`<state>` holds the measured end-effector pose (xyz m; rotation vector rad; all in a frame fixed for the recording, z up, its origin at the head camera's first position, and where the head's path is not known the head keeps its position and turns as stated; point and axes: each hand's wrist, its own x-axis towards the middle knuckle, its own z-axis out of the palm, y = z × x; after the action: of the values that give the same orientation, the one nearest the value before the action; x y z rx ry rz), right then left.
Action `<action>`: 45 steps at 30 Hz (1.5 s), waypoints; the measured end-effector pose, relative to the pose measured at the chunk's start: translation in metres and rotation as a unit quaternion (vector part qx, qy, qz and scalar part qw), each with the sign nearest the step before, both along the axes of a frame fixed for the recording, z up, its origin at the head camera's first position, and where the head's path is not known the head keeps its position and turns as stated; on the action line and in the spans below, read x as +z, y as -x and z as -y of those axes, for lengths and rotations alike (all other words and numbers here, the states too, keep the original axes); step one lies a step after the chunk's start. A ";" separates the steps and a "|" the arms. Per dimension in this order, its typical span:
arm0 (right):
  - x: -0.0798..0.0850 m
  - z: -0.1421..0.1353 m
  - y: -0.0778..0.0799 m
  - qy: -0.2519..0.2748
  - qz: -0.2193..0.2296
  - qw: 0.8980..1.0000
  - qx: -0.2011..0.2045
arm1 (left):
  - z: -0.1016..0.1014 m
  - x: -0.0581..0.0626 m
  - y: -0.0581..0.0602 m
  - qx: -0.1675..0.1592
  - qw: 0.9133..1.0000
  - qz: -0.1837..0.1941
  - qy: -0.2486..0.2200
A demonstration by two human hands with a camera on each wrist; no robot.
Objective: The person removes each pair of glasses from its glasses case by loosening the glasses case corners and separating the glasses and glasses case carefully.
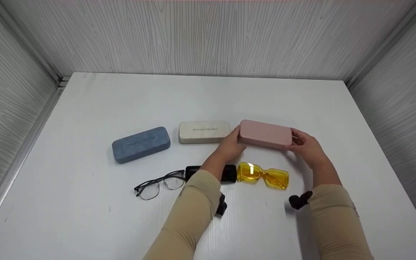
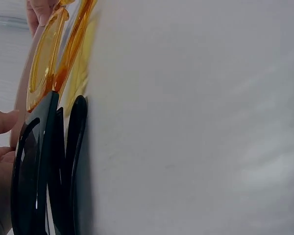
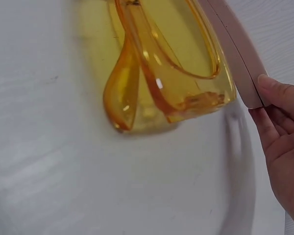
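Note:
A pink glasses case [image 1: 265, 133], its lid closed, is held between both hands. My left hand [image 1: 230, 146] grips its left end, and my right hand [image 1: 308, 147] pinches the right end between thumb and fingers. In the right wrist view the seam of the case [image 3: 237, 54] shows beside the right thumb. Yellow sunglasses [image 1: 263, 175] lie folded on the table in front of the case. Black sunglasses [image 1: 229, 174] lie to their left, partly hidden by my left forearm. In the left wrist view the black sunglasses [image 2: 36, 166] stand close to the camera.
A cream glasses case [image 1: 204, 131] with lettering lies just left of my left hand. Farther left is a blue glasses case [image 1: 141, 144]. Thin-framed clear glasses [image 1: 160, 184] rest at the front left of the white table [image 1: 85, 216]. Panelled walls enclose the back and sides.

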<state>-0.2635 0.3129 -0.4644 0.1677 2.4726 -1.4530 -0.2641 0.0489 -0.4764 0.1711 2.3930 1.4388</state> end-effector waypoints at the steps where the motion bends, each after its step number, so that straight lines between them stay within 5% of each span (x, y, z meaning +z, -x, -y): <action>1: -0.001 0.000 0.000 -0.003 0.004 1.000 0.000 | -0.001 0.000 0.000 -0.001 1.000 0.004 0.002; 17: -0.010 -0.001 0.000 -0.005 -0.002 1.000 0.008 | -0.001 0.003 -0.004 -0.052 0.996 -0.029 0.061; 39: -0.009 -0.003 -0.004 -0.027 0.002 0.999 0.022 | -0.001 0.005 -0.007 -0.043 0.998 -0.009 0.039; 45: -0.005 -0.004 0.000 -0.008 0.001 1.000 0.011 | 0.002 0.015 -0.009 -0.049 0.998 0.008 0.033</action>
<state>-0.2635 0.3172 -0.4697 0.1437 2.4773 -1.4232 -0.2548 0.0474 -0.4610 0.2547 2.3811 1.3101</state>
